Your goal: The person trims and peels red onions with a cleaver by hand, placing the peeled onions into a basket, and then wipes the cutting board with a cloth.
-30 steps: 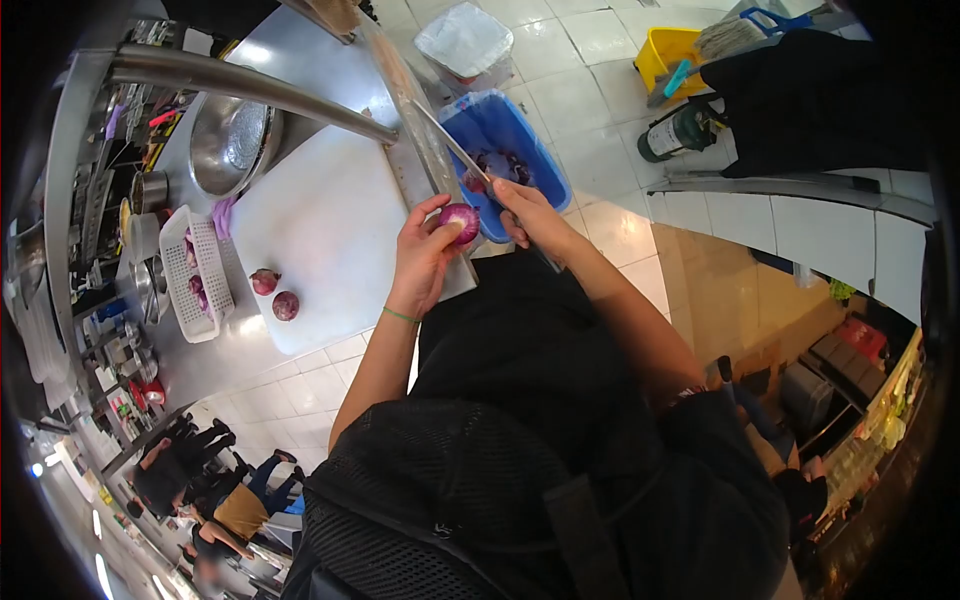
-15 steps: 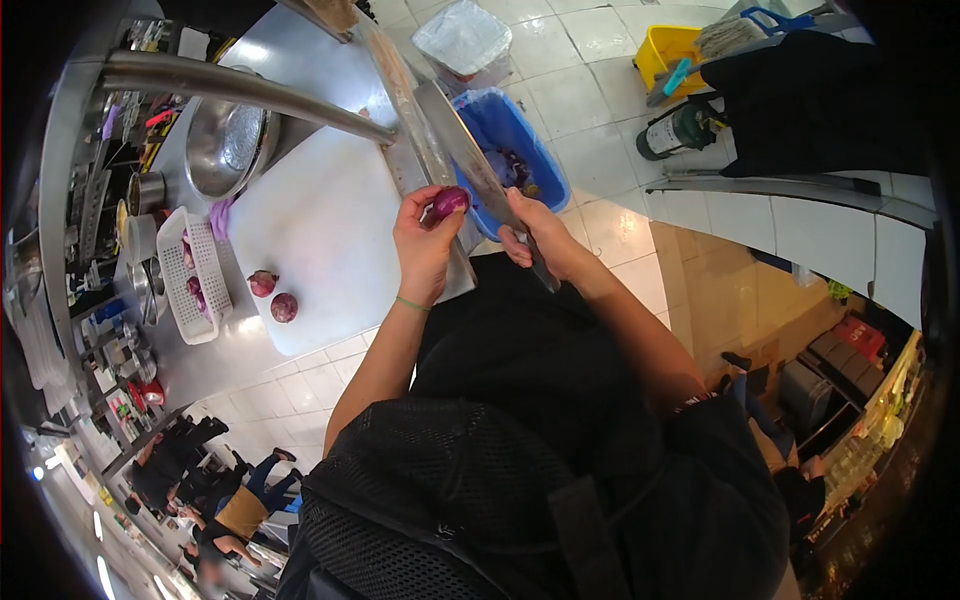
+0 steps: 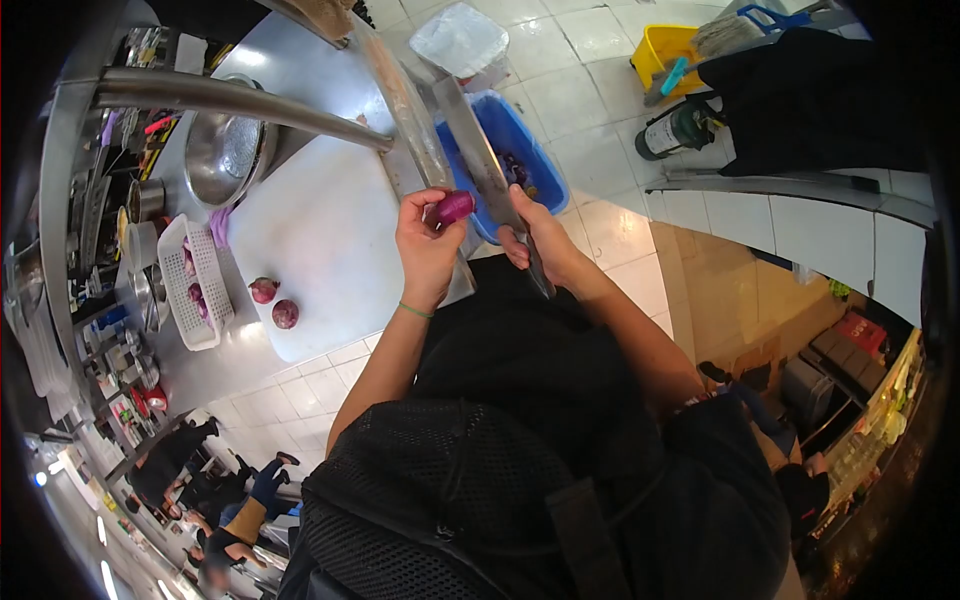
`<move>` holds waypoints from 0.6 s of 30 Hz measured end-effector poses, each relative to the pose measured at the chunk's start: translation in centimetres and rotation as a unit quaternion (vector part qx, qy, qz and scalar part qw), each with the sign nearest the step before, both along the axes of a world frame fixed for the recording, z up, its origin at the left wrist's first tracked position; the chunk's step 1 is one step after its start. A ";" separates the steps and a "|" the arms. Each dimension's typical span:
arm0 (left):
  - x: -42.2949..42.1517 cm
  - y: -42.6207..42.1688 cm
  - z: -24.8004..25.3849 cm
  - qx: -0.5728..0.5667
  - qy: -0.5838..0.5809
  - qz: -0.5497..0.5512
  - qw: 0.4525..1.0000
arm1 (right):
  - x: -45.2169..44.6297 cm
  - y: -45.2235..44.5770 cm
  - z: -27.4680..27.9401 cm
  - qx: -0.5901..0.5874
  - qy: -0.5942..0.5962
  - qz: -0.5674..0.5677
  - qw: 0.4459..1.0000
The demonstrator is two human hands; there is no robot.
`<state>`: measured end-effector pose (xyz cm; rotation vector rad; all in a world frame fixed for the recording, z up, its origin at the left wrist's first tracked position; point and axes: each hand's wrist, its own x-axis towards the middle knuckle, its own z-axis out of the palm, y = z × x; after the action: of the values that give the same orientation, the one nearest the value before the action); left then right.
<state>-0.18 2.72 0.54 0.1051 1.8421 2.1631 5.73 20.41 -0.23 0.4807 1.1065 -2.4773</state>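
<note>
A glossy purple red onion (image 3: 457, 207) is pinched between the thumb and fingers of my left hand (image 3: 428, 245). My right hand (image 3: 543, 235) is closed round the handle of a large kitchen knife (image 3: 474, 138), whose broad blade points up and away from me, just right of the onion. Beneath both hands stands a blue bin (image 3: 550, 172) with onion scraps at its bottom. Two more red onions, one (image 3: 264, 290) and another (image 3: 285, 314), lie on the near left part of the white cutting board (image 3: 320, 220).
Left of the board are a white perforated basket (image 3: 208, 290) holding red onions, a purple cloth (image 3: 219, 226) and a steel bowl (image 3: 218, 160). A metal rail (image 3: 250, 104) crosses above the counter. On the floor are a plastic-covered container (image 3: 460, 40) and a yellow bucket (image 3: 660, 55).
The onion has turned in my left hand and now shows a longer, smoother side. The knife blade has shifted slightly right and tilted; both hands keep their holds.
</note>
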 end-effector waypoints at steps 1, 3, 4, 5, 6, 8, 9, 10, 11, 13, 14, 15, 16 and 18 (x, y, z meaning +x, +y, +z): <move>-0.1 -0.2 -0.1 -0.001 0.000 0.003 1.000 | 0.0 0.0 0.2 -0.001 0.000 0.003 1.000; -0.2 -0.6 -0.6 -0.007 0.051 -0.002 0.999 | 0.2 0.2 0.9 0.009 0.004 -0.002 1.000; -0.2 -0.7 -0.9 -0.007 0.049 -0.002 0.999 | 0.3 0.4 1.2 0.009 0.003 -0.002 1.000; -0.3 -0.8 -1.1 -0.034 0.087 -0.009 0.996 | 0.4 0.5 1.6 -0.022 0.008 0.020 1.000; -0.4 -0.8 -1.1 -0.062 0.125 -0.016 0.990 | 0.4 0.6 2.0 -0.052 0.013 0.040 0.998; -0.1 -0.6 -1.0 -0.082 0.152 -0.009 0.985 | 0.5 0.7 2.7 -0.056 0.011 0.046 0.997; 0.0 -0.4 -1.0 -0.103 0.179 0.000 0.978 | 0.5 0.7 2.9 -0.059 0.008 0.052 0.997; 0.0 -0.3 -0.9 -0.103 0.179 0.000 0.978 | 0.5 0.7 2.9 -0.059 0.008 0.052 0.997; -0.1 -0.3 -0.9 -0.113 0.194 0.001 0.975 | 0.4 0.7 2.9 -0.069 0.007 0.048 0.996; -0.1 -0.2 -0.6 -0.124 0.209 0.003 0.970 | 0.4 0.7 2.9 -0.080 0.007 0.044 0.996; -0.1 -0.2 -0.5 -0.145 0.223 -0.002 0.964 | 0.4 0.8 2.8 -0.087 0.004 0.048 0.995; -0.1 -0.2 -0.4 -0.166 0.236 -0.006 0.957 | 0.5 0.8 2.7 -0.093 0.001 0.053 0.994; -0.1 -0.2 -0.4 -0.165 0.237 -0.007 0.957 | 0.5 0.8 2.8 -0.093 0.001 0.052 0.994; -0.1 -0.3 -0.3 -0.191 0.257 -0.012 0.947 | 0.5 0.7 3.2 -0.096 -0.004 0.042 0.994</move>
<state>-0.25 2.45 0.20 0.6532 2.4899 1.8279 6.28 21.12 2.93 0.3790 0.8550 -2.4738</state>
